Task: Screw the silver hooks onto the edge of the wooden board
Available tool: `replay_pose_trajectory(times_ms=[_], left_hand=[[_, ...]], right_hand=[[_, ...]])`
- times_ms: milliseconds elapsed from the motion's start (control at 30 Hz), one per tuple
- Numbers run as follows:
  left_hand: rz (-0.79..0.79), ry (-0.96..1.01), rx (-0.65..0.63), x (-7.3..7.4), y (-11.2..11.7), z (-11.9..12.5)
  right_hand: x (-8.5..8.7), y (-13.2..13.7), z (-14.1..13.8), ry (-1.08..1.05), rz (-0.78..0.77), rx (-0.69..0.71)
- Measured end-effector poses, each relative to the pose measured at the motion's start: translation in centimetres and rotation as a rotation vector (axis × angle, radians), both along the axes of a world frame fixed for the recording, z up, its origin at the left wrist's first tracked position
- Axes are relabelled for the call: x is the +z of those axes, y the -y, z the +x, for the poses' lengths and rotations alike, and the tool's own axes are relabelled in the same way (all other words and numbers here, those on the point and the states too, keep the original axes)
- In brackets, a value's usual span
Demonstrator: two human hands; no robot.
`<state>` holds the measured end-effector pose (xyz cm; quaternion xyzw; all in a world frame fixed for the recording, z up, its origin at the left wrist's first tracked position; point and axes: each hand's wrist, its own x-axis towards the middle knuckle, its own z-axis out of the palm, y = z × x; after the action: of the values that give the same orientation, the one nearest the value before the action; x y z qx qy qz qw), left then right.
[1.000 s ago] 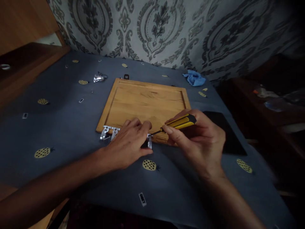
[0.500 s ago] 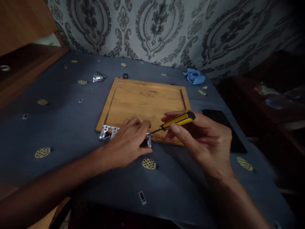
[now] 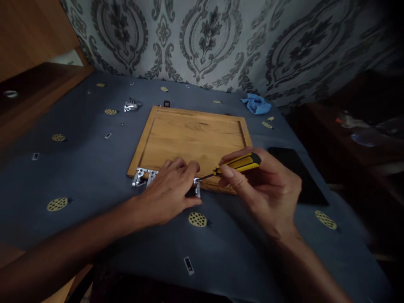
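panel [image 3: 192, 136] on tablecloth [image 3: 78, 168] | hinge [image 3: 142, 176] at its near edge (left corner) | cloth [image 3: 256, 104] behind-right | phone [image 3: 298, 174] right

two bare forearms enter from the bottom of the frame, one from the lower left corner, one from the lower right. no sleeve shows on either arm as far as the picture's edge. the left hand [image 3: 168, 191] and the right hand [image 3: 265, 189] are ungloved, with no ring, watch or band visible. nails look short and plain. dim light hides finer detail.
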<state>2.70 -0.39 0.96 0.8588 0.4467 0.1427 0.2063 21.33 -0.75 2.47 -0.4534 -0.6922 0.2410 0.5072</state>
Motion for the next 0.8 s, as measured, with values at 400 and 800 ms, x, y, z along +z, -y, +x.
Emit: replay_pose_trajectory(times_ms=[400,800], left_hand=[[0.011,-0.009,0.006,-0.1,0.0,0.1],[-0.009,0.028,-0.002,-0.2,0.0,-0.2]], right_hand=[[0.1,-0.2,0.2,0.144,0.151,-0.051],[0.2,0.6,-0.4,-0.136,0.321,-0.304]])
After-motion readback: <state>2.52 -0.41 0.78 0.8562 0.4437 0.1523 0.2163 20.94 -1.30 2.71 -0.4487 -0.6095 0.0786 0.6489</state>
